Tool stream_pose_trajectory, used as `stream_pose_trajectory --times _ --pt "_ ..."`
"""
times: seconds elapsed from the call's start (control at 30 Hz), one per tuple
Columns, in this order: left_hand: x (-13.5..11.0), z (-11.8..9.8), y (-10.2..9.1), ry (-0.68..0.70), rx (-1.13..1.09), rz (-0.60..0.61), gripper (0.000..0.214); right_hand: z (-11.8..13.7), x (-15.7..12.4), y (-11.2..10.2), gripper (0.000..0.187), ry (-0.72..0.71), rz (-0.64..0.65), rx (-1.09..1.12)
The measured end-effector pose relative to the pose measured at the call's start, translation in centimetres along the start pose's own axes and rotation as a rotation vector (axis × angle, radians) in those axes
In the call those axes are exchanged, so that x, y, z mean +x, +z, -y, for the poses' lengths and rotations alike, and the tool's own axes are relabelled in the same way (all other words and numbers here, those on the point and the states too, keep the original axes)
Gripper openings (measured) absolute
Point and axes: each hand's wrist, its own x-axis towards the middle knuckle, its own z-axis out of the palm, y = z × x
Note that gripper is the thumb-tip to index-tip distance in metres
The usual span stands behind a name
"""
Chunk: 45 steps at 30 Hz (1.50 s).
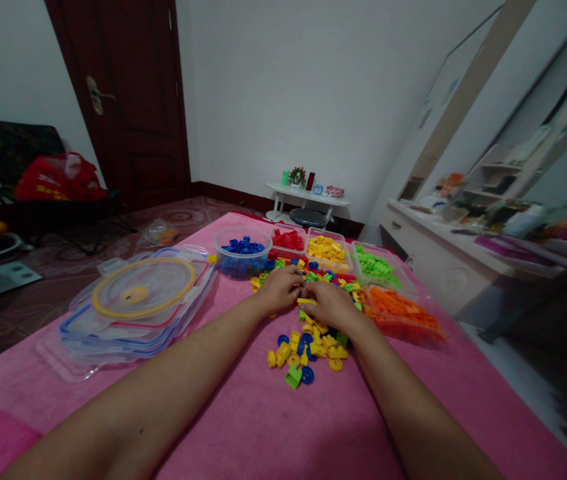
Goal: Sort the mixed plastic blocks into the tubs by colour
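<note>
Both hands are over a mixed pile of toy building blocks (319, 340) in yellow, green, blue and red. My left hand (279, 289) is at the pile's left side with its fingers curled in; what they hold, if anything, is hidden. Close beside it, my right hand (332, 305) has bent fingers around a thin yellow block (306, 301). Nearer to me lie loose pieces, among them a green block (294, 377), a blue wheel (308, 375) and a yellow wheel (335, 365).
Behind the pile stand a round tub (218, 253) of blue blocks and boxes of red blocks (288, 239), yellow blocks (326, 249), green blocks (376, 266) and orange blocks (403, 311). Stacked clear lids (138, 323) lie left on the pink tablecloth (283, 433).
</note>
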Motion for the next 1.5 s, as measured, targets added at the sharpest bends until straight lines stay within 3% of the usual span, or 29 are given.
stream_pose_trajectory --times 1.5 --pt "0.0 0.0 0.1 -0.025 0.017 0.015 0.022 1.1 0.2 1.1 0.019 0.066 -0.069 -0.062"
